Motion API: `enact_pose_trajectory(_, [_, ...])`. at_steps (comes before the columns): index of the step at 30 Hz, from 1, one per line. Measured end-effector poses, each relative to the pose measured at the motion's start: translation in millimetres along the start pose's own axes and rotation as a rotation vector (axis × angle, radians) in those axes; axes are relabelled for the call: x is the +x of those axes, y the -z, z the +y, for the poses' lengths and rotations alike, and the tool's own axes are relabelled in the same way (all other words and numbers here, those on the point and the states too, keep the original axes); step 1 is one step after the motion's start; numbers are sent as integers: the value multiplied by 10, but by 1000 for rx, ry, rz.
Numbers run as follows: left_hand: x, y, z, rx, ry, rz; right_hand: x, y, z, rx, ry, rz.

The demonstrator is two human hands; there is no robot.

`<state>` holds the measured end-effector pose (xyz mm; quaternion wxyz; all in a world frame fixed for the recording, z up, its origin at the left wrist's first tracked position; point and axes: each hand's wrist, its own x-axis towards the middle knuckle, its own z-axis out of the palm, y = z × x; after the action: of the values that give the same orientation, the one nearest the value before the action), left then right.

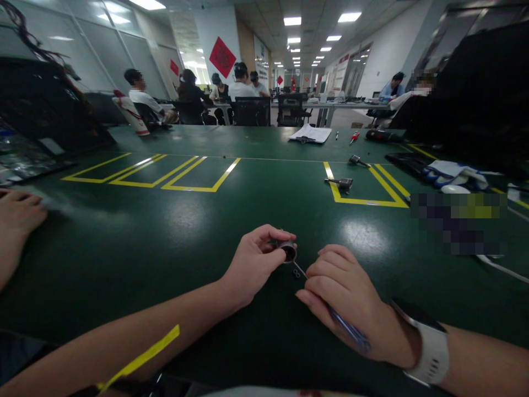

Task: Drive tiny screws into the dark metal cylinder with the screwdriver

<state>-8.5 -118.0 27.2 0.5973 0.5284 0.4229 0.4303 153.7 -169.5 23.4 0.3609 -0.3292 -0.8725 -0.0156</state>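
Observation:
My left hand is closed on a small hollow metal cylinder, its open end facing me and toward the right. My right hand grips a thin tool that looks like a screwdriver, with a translucent bluish handle. The thin metal shaft points up and left and its tip meets the lower rim of the cylinder; whether it reaches inside is unclear. Right below, on the green table, lie a few tiny dark rings. A watch is on my right wrist.
Two metal parts with stems, one nearer and one farther, lie around a yellow-taped area. Beyond are a clipboard and a red screwdriver. Gloves lie at right. Another person's hand rests at left.

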Motion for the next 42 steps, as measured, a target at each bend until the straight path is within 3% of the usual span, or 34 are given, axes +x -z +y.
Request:
enact_pose_trajectory(5, [6,-4,-18,11,3,-1,-11,-2,1,70,-47,-34])
enact_pose_trajectory(8, [17,21,-24,-8,9,8,-38,28,31,232,-108,69])
enact_pose_trajectory(11, [36,76,-25,4,9,5,-54,53,94,415,-324,161])
enact_pose_trajectory(16, [42,150,9,12,42,-28,-52,-17,250,792,-789,17])
enact_pose_trajectory(20, [33,147,41,-6,72,-34,-54,-68,299,897,-893,38])
enact_pose_trajectory(29, [45,125,24,-12,83,-38,15,12,229,605,-828,-93])
enact_pose_trajectory(31, [41,125,20,-36,81,-38,12,25,201,486,-736,-116])
enact_pose_trajectory(37, [22,112,24,-65,54,-45,-48,2,112,237,-278,-69])
enact_pose_trajectory(42, [17,118,21,-31,32,-56,-70,21,91,223,-155,23])
